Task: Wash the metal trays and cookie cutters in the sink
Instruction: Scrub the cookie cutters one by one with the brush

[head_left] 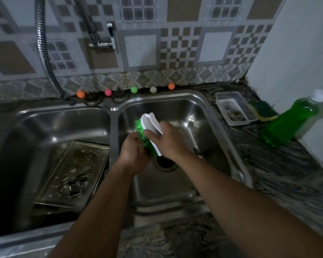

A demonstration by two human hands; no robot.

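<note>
Here: right hand holds white-backed, green-bristled brush; soapy steel tray left.

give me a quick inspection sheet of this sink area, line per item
surface: double steel sink set in a dark patterned counter
job's things: metal tray leaning in the left basin, wet and soapy, with a cookie cutter lying on it
clutter: green dish soap bottle, clear plastic container, sponge, coloured balls along the back edge
grippers: right hand holds the white-backed green scrub brush; left hand is curled round something small against the bristles, item hidden
cables: metal shower hose hanging on the left
surroundings: wall tap, patterned tile wall
</note>
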